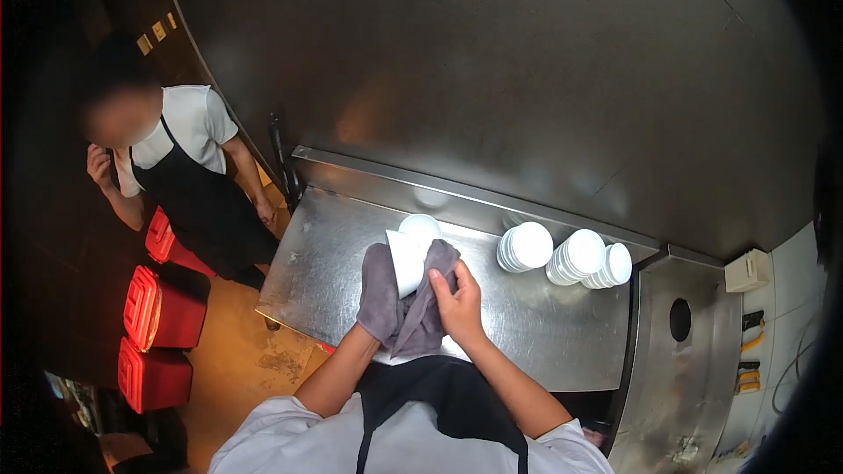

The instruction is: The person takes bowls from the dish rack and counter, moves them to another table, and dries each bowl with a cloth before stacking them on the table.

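Note:
Both of my hands are raised over the steel counter, close to my apron. A grey cloth [421, 323] covers my left hand [378, 294], which is closed through the cloth round a white bowl [405, 262]. The bowl is tipped on its side. My right hand [460, 303] pinches the cloth at the bowl's right side, thumb upward; part of the cloth bunches above the fingers and the rest hangs between my hands. Just behind the held bowl, another white bowl [421, 226] rests on the counter, partly hidden.
Several stacks of white bowls [527, 247] line the back right of the steel counter [518, 333]. A raised ledge [474, 199] runs along the wall. To the left stands a person in a black apron [198, 189], near red lidded bins [162, 303]. Orange-handled tools [749, 377] are at right.

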